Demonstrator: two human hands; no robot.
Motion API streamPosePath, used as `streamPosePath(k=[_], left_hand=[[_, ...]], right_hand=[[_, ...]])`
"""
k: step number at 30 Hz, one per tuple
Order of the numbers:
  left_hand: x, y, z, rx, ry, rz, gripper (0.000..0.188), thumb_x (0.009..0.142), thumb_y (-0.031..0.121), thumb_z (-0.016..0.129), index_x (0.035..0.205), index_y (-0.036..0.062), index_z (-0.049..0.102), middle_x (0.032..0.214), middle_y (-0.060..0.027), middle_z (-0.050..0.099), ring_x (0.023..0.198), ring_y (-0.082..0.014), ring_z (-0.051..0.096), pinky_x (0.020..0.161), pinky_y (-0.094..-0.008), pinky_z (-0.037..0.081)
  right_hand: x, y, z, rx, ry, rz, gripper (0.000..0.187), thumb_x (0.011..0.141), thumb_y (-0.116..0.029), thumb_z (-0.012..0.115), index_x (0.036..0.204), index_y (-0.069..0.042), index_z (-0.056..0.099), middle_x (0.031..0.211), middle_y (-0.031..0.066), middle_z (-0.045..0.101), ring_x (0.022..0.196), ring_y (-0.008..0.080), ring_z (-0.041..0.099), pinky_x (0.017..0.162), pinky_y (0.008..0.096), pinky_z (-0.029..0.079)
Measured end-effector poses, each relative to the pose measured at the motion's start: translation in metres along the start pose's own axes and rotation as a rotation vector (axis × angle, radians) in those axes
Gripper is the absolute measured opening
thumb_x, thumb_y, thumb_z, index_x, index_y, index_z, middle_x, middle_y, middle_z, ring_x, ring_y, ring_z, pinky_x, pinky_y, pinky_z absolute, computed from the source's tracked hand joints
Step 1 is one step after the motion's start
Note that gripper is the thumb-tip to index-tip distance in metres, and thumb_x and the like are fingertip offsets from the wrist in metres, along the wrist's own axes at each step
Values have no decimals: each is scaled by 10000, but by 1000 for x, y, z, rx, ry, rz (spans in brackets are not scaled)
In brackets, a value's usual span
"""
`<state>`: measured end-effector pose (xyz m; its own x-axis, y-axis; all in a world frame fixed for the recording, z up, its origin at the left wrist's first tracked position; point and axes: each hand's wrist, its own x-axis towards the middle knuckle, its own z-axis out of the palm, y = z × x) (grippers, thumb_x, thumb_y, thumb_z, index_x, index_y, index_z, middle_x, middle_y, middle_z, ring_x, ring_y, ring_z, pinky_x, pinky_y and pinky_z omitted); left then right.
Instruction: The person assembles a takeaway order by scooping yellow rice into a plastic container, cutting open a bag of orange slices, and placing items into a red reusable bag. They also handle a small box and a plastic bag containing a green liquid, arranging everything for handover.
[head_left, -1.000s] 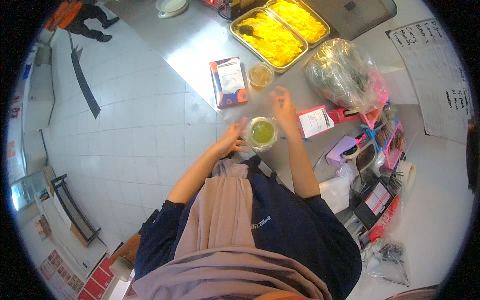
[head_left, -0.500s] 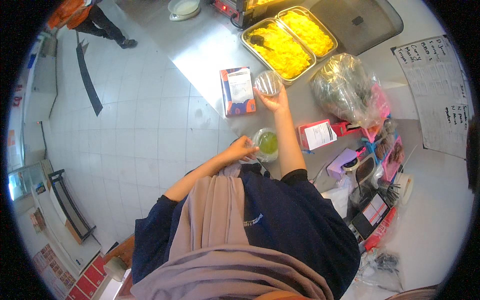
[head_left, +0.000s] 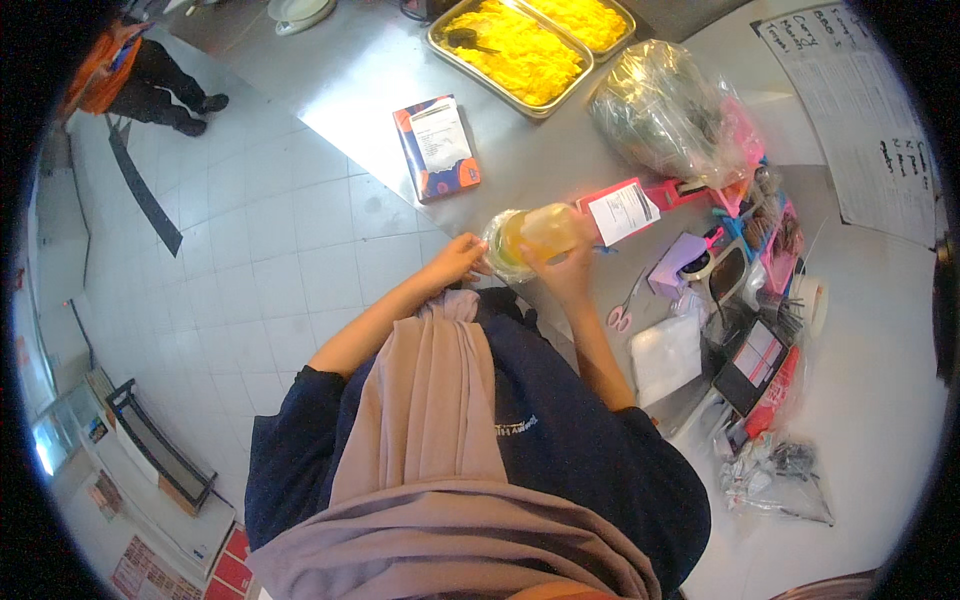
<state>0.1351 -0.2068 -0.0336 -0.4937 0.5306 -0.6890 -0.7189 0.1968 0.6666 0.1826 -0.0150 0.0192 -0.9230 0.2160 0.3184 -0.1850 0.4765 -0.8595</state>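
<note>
Over the counter point(head_left: 520, 160) | your right hand point(head_left: 565, 262) grips that tilted cup point(head_left: 545, 232) | left hand point(head_left: 460, 260) at clear plastic point(head_left: 503, 270) (grip unclear!) | steeper tilt could spill it

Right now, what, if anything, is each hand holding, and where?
Right hand: tilted clear cup, by its side. Left hand: at the left edge of the plastic-lined container; grip unclear.

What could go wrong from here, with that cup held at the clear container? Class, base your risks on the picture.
The right hand holds the cup tilted at the container, so liquid might spill past the rim. The container sits near the edge of the counter; a knock could topple it. Stray drops might also wet the nearby paper slip.
</note>
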Motion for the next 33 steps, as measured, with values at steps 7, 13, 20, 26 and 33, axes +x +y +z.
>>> streamPosePath(k=[7, 13, 20, 26, 33], left_hand=[[-7, 21, 9, 342, 94, 242, 312, 927, 304, 471, 877, -4, 493, 800, -115, 578, 693, -199, 636, 595, -318, 505], [-40, 78, 15, 876, 213, 264, 303, 881, 274, 555, 795, -15, 539, 795, -157, 592, 756, -204, 608, 630, -310, 479], [-50, 104, 80, 624, 43, 824, 243, 864, 240, 566, 864, -2, 591, 785, -127, 553, 719, -222, 560, 640, -316, 432], [-50, 109, 63, 90, -316, 507, 256, 928, 230, 498, 1086, 35, 551, 983, -83, 604, 847, -139, 591, 790, -279, 468], [-51, 99, 68, 178, -319, 466, 375, 939, 156, 461, 1292, 48, 396, 988, -101, 610, 741, -134, 618, 703, -235, 489]], right_hand=[[-15, -1, 14, -219, -60, -176, 767, 651, -169, 787, 1261, -134, 325, 1173, 180, 434, 1056, 363, 491, 851, 414, 455], [4, -39, -20, -354, -264, -135, 764, 658, -190, 782, 1259, -102, 319, 1150, 162, 492, 1019, 323, 532, 830, 394, 470], [-5, -24, -26, -174, -256, 272, 654, 696, -261, 747, 1207, -59, 391, 1068, 208, 562, 1025, 382, 539, 843, 422, 451], [-16, -5, -35, -454, -428, 57, 520, 723, -279, 709, 1142, -72, 480, 1076, 101, 552, 993, 300, 516, 824, 407, 389], [-10, -6, -30, -852, -411, -321, 262, 723, -173, 598, 976, -103, 590, 1010, 16, 545, 894, 217, 466, 777, 361, 349]])
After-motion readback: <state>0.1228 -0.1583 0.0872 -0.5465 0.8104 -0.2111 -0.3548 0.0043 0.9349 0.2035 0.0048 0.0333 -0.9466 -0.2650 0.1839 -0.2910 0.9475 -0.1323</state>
